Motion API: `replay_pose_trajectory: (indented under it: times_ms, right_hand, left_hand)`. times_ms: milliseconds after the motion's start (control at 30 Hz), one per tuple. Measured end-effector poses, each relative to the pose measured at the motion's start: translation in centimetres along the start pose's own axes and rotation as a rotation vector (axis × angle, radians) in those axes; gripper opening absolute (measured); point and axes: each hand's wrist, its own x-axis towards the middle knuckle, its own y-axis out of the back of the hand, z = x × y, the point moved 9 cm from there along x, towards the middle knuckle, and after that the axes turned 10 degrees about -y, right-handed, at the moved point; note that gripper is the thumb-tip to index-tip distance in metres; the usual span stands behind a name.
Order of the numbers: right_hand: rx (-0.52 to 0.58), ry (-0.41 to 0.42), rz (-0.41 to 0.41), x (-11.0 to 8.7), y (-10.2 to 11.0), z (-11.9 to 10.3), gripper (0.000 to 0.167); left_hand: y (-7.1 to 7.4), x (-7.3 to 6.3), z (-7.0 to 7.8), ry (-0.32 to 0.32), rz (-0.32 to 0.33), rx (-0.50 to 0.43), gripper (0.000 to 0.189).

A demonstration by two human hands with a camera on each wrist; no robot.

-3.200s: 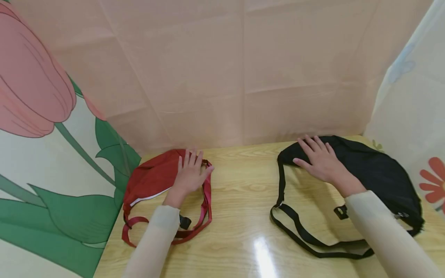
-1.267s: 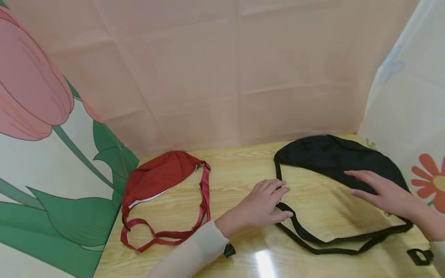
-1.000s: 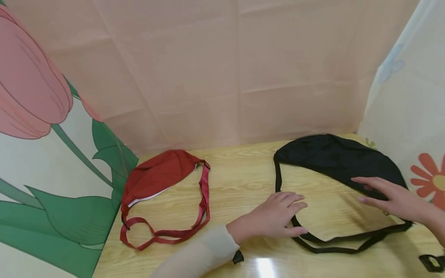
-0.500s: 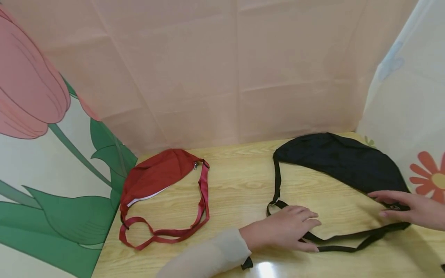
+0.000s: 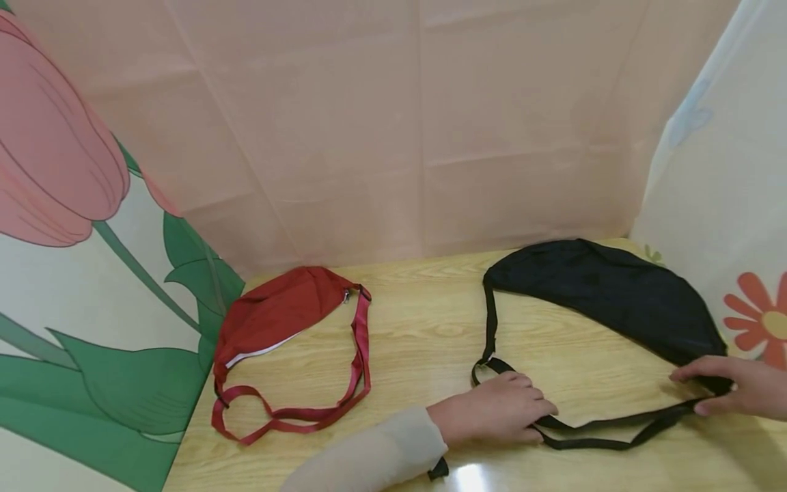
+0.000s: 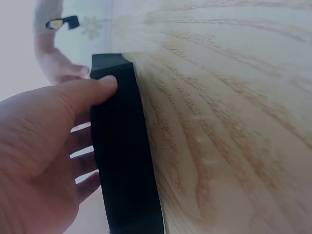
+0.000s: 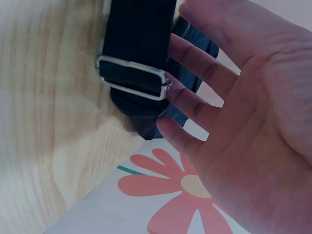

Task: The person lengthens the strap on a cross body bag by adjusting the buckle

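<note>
Black bag (image 5: 605, 297) lies on wood-grain table (image 5: 424, 321), right of red bag (image 5: 279, 311). Left hand (image 5: 501, 412) pinches the black strap (image 6: 124, 151); right hand (image 5: 747, 386), fingers extended and apart, is at its metal slider (image 7: 134, 91).

One red bag (image 5: 277, 311), one black bag (image 5: 605, 294): two bags were counted! One left hand (image 5: 498, 408), one right hand (image 5: 740, 388): two hands were tallied! One metal buckle (image 7: 134, 90) was picked out in the right wrist view. Beyond those, one plain pink sheet (image 5: 344, 137), one large printed tulip (image 5: 61, 143) and one red printed flower (image 5: 768, 322) were spotted, and one wooden table (image 5: 424, 328) was added!
</note>
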Motion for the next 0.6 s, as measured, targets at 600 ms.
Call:
replay_pose_trajectory:
  times_ms: [600]
  right_hand:
    - [-0.188, 0.101, 0.123, 0.6, -0.5, -1.3, 0.026]
  left_hand:
    - [0.0, -2.6, -4.7, 0.133, 0.153, -0.034, 0.028]
